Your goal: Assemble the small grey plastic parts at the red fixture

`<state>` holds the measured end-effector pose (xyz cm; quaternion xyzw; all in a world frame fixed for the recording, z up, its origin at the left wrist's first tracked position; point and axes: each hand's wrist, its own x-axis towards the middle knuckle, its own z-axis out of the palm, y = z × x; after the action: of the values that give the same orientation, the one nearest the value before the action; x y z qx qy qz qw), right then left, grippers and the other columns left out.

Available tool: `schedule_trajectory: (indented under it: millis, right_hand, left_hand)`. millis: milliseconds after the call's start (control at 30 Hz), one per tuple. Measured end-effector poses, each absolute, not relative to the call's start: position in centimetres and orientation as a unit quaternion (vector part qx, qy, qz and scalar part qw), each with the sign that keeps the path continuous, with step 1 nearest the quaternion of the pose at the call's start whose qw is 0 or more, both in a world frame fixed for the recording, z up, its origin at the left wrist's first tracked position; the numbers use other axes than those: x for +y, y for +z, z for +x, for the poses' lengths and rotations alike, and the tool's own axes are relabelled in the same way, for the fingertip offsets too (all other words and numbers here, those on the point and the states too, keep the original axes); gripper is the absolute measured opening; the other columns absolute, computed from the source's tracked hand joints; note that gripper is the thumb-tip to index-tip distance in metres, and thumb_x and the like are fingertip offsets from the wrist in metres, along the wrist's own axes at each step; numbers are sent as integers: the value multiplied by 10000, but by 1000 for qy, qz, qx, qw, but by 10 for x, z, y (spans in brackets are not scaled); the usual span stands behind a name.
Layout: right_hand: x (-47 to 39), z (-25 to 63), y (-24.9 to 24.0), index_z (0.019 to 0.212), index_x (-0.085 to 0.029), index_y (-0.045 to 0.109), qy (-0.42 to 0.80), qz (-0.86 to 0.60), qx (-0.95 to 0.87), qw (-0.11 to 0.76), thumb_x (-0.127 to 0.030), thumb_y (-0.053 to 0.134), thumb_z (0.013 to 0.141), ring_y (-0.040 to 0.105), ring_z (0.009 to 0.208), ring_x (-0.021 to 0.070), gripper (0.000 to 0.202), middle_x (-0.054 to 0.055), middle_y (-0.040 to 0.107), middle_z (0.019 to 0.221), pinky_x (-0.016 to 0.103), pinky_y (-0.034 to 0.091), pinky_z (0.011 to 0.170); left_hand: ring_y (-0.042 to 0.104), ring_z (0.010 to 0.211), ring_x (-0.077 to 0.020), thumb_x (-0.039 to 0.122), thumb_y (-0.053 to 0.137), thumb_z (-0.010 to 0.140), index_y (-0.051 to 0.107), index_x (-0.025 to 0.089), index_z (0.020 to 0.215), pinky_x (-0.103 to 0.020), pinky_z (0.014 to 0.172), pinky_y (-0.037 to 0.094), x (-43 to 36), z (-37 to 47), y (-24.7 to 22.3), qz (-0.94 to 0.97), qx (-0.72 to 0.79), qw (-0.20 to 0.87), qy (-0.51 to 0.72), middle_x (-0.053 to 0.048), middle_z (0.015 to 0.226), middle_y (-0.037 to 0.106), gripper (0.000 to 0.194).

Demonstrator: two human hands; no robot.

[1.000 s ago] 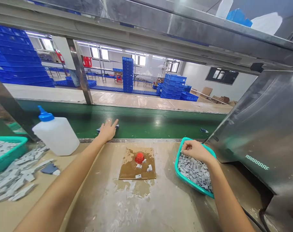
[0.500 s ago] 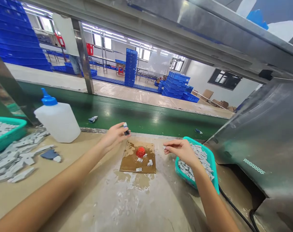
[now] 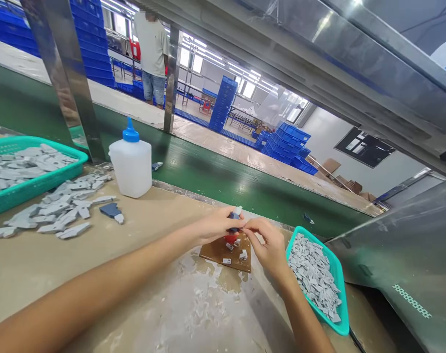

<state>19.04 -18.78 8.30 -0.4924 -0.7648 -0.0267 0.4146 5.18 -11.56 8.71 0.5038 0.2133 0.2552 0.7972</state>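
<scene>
My left hand is closed around a dark blue and pale grey plastic part, its grey tip pointing up. Against that part, my right hand pinches with thumb and forefinger; the fingertips cover most of the small pale piece they hold. Right below the hands, a red cap-like piece sits on a wet brown board. Several small grey plastic pieces lie on the board near it.
To the right stands a green basket full of small grey pieces. At left are another green basket, loose grey parts, a blue-and-grey part and a blue-capped bottle. Beyond runs a green conveyor belt; a person stands behind it.
My hands have come together over the board, the right moving in from beside the basket to the part in my left. The camera view has turned left and tilted.
</scene>
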Motion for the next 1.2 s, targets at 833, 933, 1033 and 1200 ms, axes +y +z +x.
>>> schedule_trajectory:
  millis: [833,933,1033,1200]
  right_hand:
    - [-176,205,41,724,-184,583,-17,-584,-759,288,-140,396,798,545,650,154,206,49,598,694,266,444,590]
    - [-177,204,43,712,-186,575,-26,-581,-758,296,-137,399,796,544,645,151,201,44,600,688,263,442,590]
    - [-177,203,47,706,-179,574,-48,-579,-748,321,-144,413,791,550,651,153,186,47,607,693,266,444,602]
    - [-178,200,56,691,-183,584,-32,-590,-739,325,-146,427,775,558,640,149,182,41,619,682,257,446,584]
  left_hand:
    - [570,604,-124,56,469,717,513,118,754,-282,663,487,-85,46,71,348,352,793,354,-45,665,525,85]
    - [590,671,-133,84,483,733,540,109,822,-281,733,470,-85,45,68,368,347,791,345,-70,734,557,109]
    - [586,714,-137,149,477,754,557,103,847,-284,790,457,-82,46,65,335,326,807,361,-76,760,565,131]
    - [585,801,-157,42,402,723,578,83,861,-302,846,433,-80,46,64,295,287,840,353,-115,817,598,228]
